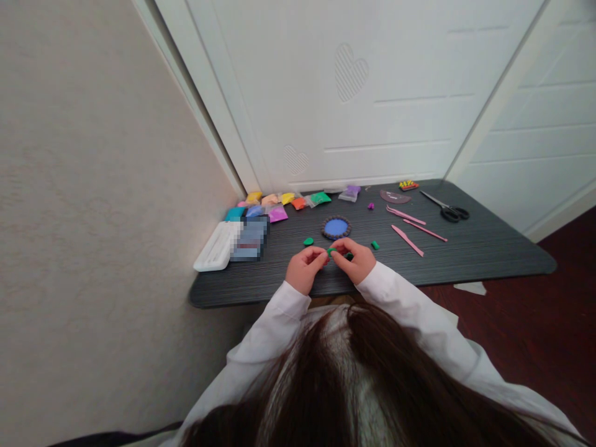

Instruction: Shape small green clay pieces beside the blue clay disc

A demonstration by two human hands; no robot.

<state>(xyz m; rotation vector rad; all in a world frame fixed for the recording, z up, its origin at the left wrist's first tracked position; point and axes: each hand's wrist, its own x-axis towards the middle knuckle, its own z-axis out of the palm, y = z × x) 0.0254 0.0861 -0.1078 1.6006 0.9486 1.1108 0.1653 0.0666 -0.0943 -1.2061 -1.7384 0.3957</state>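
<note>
Between my two hands, over the front of the dark table, is a small piece of green clay (331, 252). My left hand (306, 267) pinches it from one side, and my right hand (354, 261) pinches it from the other. A flat green clay piece (308, 241) lies just beyond my left hand, and a short green clay lump (375, 245) sits to the right of my right hand. Another dark green bit is partly hidden under my right fingers. Past my hands lies a blue clay disc (336, 228) with a dark, beaded-looking rim.
Clay packets in several colours (278, 213) line the back left, near a white case (218, 247). Pink modelling tools (408, 240), black-handled scissors (451, 213), a clear plastic piece (395, 197) and a magenta lump (370, 206) lie to the right. A white panelled door (288, 93) stands behind the table.
</note>
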